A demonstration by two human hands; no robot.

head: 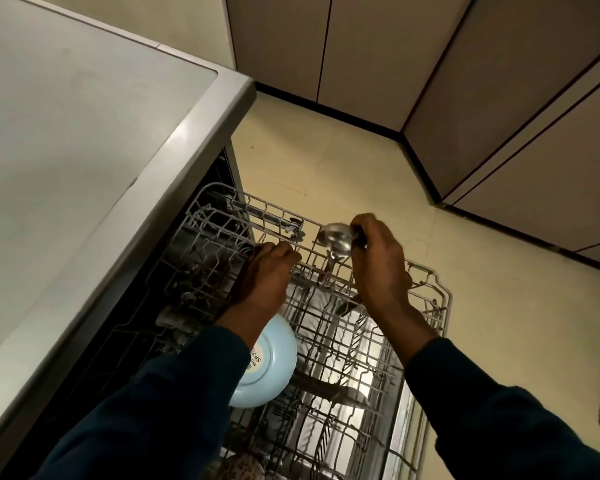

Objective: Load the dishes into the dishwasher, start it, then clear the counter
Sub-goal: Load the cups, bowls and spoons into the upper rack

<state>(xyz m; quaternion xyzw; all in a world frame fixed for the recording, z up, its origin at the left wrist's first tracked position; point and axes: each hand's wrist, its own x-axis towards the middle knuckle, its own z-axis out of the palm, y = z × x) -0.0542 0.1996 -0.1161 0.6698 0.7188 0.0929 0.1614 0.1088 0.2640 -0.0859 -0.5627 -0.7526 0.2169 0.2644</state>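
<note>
— Still loading: right hand (378,268) pinching a glass (336,239) over the pulled-out upper rack (426,306).
— Left hand (267,275)?
— Fingers curled on the rack wires. Next: lowering the glass between prongs, clear of the blue bowl (267,368).

A home kitchen: an open dishwasher (201,271) under a counter (84,133), cabinet doors (361,46) behind.

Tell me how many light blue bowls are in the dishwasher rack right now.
1. A light blue bowl sits upside down in the pulled-out rack, partly under the left hand's forearm. More could be hidden beneath the arms.
</note>
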